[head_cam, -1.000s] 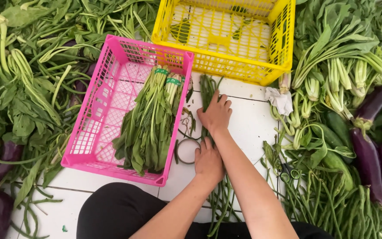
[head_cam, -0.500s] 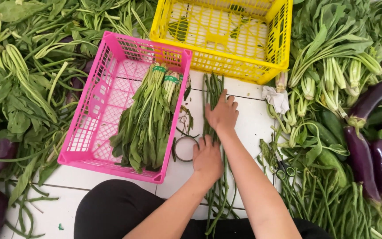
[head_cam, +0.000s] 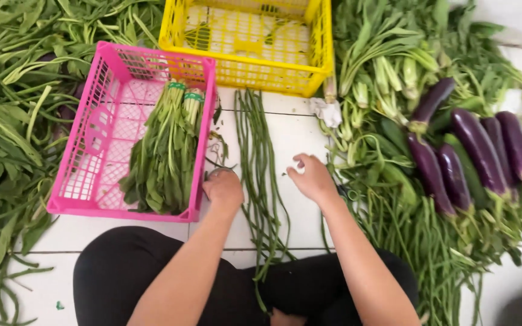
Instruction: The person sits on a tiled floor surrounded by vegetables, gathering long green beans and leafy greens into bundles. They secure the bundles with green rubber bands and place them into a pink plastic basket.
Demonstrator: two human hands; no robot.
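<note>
One long-bean bundle (head_cam: 260,175) on white floor between both hands, left hand (head_cam: 223,188) clenched at 9 o'clock, right hand (head_cam: 313,178) released at 3, two crates at 11-12: pink crate (head_cam: 111,66), yellow crate (head_cam: 321,42), five eggplants (head_cam: 454,151) at 3

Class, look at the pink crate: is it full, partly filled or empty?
Partly filled. The pink crate holds two tied bundles of leafy greens along its right side; its left half shows bare mesh.
</note>
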